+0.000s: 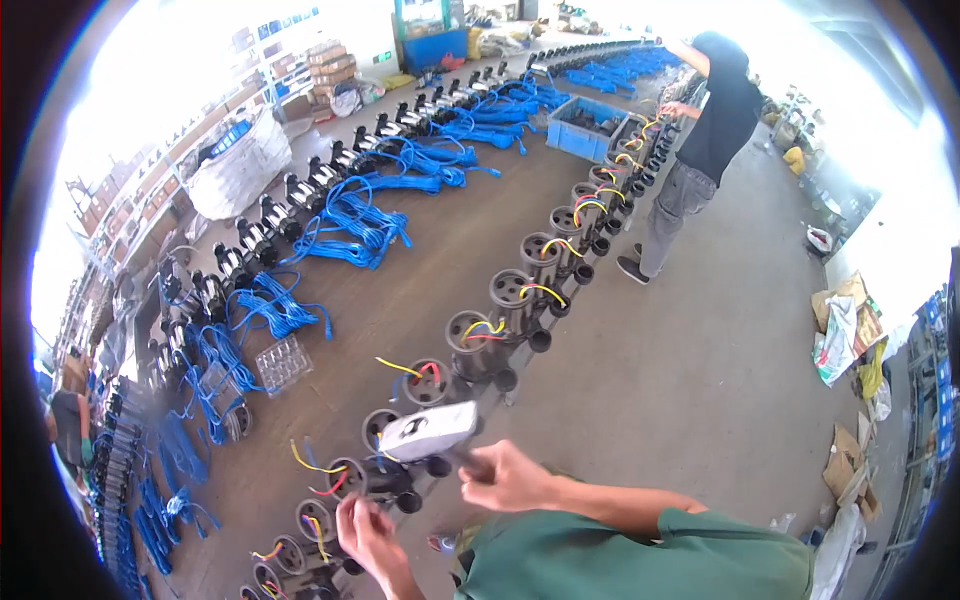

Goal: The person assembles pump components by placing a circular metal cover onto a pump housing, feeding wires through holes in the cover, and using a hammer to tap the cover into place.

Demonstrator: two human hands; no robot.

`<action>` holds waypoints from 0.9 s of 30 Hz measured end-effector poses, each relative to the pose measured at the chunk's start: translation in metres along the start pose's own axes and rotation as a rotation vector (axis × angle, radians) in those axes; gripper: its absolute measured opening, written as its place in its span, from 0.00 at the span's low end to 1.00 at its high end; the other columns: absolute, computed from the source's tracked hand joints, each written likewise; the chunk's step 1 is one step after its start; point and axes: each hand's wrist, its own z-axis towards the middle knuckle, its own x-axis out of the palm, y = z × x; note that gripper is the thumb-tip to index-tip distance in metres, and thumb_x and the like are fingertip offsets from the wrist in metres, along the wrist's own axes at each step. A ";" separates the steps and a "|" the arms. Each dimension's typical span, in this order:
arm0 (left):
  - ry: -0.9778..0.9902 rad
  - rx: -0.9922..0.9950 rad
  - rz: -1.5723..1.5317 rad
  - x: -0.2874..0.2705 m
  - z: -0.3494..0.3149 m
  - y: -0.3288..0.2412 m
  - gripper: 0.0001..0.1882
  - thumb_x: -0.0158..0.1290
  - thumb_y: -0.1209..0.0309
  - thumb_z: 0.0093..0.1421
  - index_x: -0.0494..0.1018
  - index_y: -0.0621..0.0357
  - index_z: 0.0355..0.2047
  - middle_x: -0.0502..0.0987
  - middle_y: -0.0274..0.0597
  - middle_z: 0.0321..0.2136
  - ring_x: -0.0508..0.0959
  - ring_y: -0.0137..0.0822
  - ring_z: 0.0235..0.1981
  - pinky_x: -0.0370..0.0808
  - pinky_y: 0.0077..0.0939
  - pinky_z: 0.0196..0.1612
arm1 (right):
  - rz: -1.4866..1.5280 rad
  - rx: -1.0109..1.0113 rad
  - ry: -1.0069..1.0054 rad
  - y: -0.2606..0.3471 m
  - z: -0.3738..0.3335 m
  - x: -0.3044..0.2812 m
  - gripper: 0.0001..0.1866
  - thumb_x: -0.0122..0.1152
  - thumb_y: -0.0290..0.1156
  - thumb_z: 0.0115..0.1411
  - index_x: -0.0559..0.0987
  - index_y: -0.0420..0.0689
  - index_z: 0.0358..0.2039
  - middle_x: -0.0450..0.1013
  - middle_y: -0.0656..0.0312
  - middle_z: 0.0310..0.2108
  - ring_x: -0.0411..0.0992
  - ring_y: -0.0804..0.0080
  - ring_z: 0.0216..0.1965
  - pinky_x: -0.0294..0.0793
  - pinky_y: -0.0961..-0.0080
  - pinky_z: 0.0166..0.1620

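My right hand [505,476] is closed round the dark handle of a mallet [432,430] with a pale grey, block-shaped head. The mallet's head is held above the row of black parts and hides some of them. At the near side of a round black housing [347,478], my left hand [370,535] has its fingers curled together; whatever may be between them is hidden. Red and yellow wires [315,458] stick out of that housing. Further black housings [428,382] with coloured wires stand along the same row.
Bundled blue cables [360,225] and black-and-silver parts [257,240] form another row on the left. A blue crate [580,128] stands by the far end of my row. Beyond it, another person [700,130] works at the row. Sacks and cardboard [848,325] lie at right.
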 end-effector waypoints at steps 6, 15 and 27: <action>0.605 -0.197 0.295 0.216 -0.027 0.044 0.09 0.53 0.72 0.69 0.77 0.66 0.43 0.78 0.36 0.27 0.75 0.24 0.25 0.71 0.19 0.28 | -0.006 0.319 -0.315 0.001 -0.051 -0.150 0.18 0.67 0.38 0.65 0.72 0.43 0.23 0.65 0.73 0.19 0.60 0.85 0.23 0.60 0.75 0.26; 0.572 -0.923 -0.038 0.368 0.034 0.153 0.44 0.35 0.31 0.69 0.75 0.62 0.52 0.80 0.47 0.50 0.77 0.40 0.47 0.72 0.40 0.52 | 0.169 0.382 -0.648 -0.020 -0.043 -0.288 0.17 0.68 0.34 0.65 0.73 0.43 0.23 0.63 0.76 0.19 0.59 0.87 0.21 0.57 0.79 0.24; 0.613 -0.499 0.265 0.414 0.039 0.181 0.26 0.41 0.54 0.76 0.79 0.59 0.32 0.79 0.37 0.30 0.71 0.30 0.30 0.71 0.29 0.36 | -0.180 0.456 -0.257 0.033 0.085 -0.364 0.15 0.62 0.35 0.69 0.74 0.40 0.27 0.65 0.73 0.18 0.60 0.87 0.20 0.59 0.79 0.23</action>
